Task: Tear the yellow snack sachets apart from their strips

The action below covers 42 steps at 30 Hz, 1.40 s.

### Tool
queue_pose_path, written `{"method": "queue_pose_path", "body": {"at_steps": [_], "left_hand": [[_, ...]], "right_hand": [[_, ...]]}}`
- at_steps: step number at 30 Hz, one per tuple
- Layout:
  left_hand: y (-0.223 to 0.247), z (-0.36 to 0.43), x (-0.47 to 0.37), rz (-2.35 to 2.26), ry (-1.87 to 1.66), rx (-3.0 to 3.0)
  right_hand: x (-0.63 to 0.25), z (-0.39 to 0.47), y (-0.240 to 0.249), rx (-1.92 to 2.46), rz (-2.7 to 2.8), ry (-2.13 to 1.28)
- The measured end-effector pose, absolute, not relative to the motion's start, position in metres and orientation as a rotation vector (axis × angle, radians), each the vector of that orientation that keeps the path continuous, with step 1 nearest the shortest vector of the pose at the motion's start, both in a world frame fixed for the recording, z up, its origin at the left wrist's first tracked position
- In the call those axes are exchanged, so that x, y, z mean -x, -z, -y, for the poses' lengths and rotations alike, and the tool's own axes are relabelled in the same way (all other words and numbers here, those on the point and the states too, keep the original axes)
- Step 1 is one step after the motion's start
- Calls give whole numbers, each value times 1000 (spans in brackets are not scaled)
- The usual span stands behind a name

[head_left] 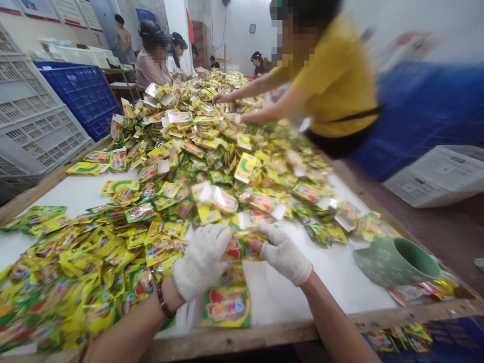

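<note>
My left hand [206, 259], in a white knit glove, is closed at the near edge of the heap. Its fingers are on a small yellow-green printed packet [235, 249] with a red watermelon picture. From the other side my right hand [285, 252], gloved but with bare fingertips showing, pinches the right end of the same packet. Whether it is a flat sachet or a small carton I cannot tell, as fingers and blur hide part of it. Below my hands, a larger packet marked "TWINS" [226, 306] lies flat near the table's front edge.
Yellow-green sachets [102, 257] pile up at left; small cartons [245, 168], some with open flaps, heap in the middle. A green flowered cup [389, 262] lies tilted at right. A person in yellow [333, 75] reaches over the heap. Crates [79, 96] stand at left.
</note>
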<state>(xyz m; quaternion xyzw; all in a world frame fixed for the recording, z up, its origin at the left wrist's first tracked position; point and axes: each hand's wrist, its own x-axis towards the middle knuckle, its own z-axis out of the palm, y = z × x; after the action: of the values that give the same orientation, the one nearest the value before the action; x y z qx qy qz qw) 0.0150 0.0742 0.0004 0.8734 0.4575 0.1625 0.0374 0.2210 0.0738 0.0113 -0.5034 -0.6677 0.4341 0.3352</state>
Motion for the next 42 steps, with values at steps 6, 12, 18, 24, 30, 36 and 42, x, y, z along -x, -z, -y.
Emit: {"method": "queue_pose_path", "body": {"at_steps": [6,12,18,24,30,36,42], "left_hand": [[3,-73,-18,-1551,-677,-2555],[4,-74,-18,-1596,-934,-2571],[19,-76,-18,-1744,-996,-2521],[29,-81,-11,-1758,-989,-2552],[17,-77,-13,-1606,-1031,-2696],[8,-77,-13,-1695,-978,-2505],[1,-73,-21,-1280,-921,-1986]], "right_hand": [[-207,-82,-27,1345,1799,-902],[-199,-90,-43,1431,1851,-687],[-178,-91,-25,1315,1746,-701],[-186,-87,-21,1274,1578,-891],[-188,-82,-26,1212,1677,-1172],[-195,-77,-29,1168,1552,-1681],[-196,-86,-20,1173,1676,-1335]]}}
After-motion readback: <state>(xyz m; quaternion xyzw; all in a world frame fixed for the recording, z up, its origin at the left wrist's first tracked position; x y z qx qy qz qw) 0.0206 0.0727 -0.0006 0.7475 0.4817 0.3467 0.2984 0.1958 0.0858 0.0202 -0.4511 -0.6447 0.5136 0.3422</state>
